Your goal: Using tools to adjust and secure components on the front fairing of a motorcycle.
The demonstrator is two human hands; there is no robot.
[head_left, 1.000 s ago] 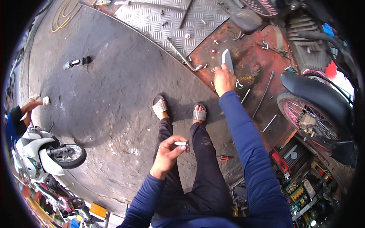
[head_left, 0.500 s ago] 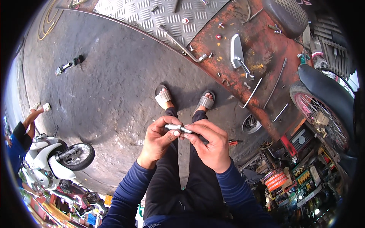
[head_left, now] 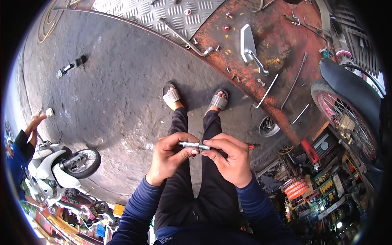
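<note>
small metal bolt (head_left: pixel 195 145) is pinched by my left hand (head_left: pixel 169 157) and right hand (head_left: pixel 230 159); a loose pinch could drop it onto the concrete floor (head_left: pixel 122 94) below.

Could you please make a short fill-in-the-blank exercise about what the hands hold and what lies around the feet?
1. Both hands, the left hand and the right hand, hold one small ____ bolt-like part between them.
2. The person wears ____ on the feet.
3. The mirror lies on a rusty ____ metal plate.
4. The white scooter stands on the person's ____ side.

Missing words: metal; sandals; red; left
</note>
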